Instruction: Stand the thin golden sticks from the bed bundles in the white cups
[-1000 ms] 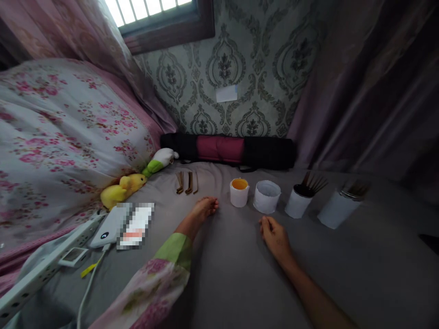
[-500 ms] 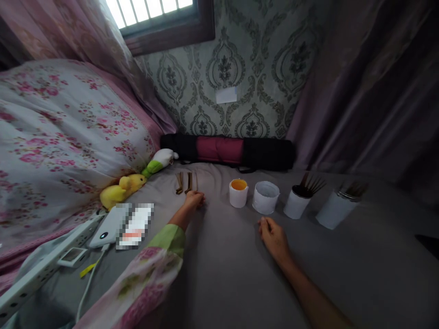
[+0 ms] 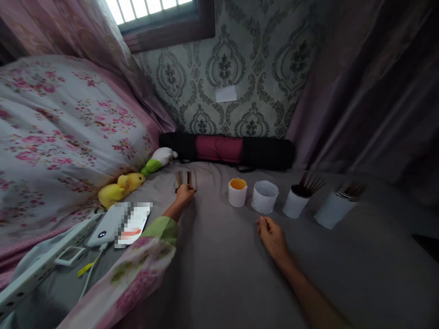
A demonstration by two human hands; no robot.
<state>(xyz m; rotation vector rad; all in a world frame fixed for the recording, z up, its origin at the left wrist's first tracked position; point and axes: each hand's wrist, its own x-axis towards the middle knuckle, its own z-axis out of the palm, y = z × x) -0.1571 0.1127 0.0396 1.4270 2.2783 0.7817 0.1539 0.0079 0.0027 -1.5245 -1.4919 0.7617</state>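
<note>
My left hand (image 3: pixel 185 193) rests on the grey sheet at the near end of the thin brown sticks. Its fingers are drawn together over the lower end of the middle stick bundle (image 3: pixel 189 177); whether they grip it is hidden. Just left of the hand lies another fanned bundle of sticks (image 3: pixel 178 178), and a single thin stick (image 3: pixel 195 181) is to its right. My right hand (image 3: pixel 271 234) lies in a loose fist on the sheet, with nothing visible in it. Ahead of it stand an orange-lined white container (image 3: pixel 237 195) and a wider white container (image 3: pixel 264 201).
To the right, two white-wrapped cans, one upright (image 3: pixel 295 203) and one leaning (image 3: pixel 334 212), hold dark sticks. A black and maroon roll (image 3: pixel 219 148) lies along the wall. At left are plush toys (image 3: pixel 120 187), a power bank (image 3: pixel 108 224), a phone (image 3: pixel 135 225) and a power strip (image 3: pixel 48 260).
My left hand has moved left and slightly away from me, from below the single stick to the middle bundle. My right hand has stayed in place.
</note>
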